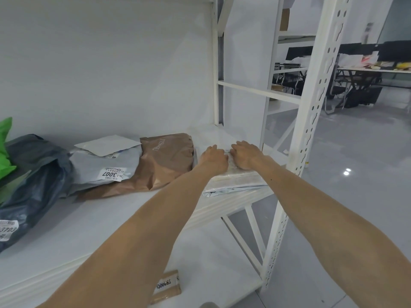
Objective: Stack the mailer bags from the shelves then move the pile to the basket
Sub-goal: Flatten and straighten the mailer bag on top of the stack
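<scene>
White shelf (111, 218) carries a pale mailer pile (235, 178) at its right end. Left hand (213, 162) and right hand (245, 157) rest side by side on it; grip cannot be determined.

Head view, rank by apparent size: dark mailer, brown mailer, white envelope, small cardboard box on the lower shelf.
1-2. dark mailer and brown mailer: look alike; the dark one is nearer and cut off at the frame edge, so no ranking.
3. white envelope
4. cardboard box

Taped cardboard box (166, 287) low down, cluttered desk (373, 68) beyond, glossy grey floor (355, 152)
</scene>
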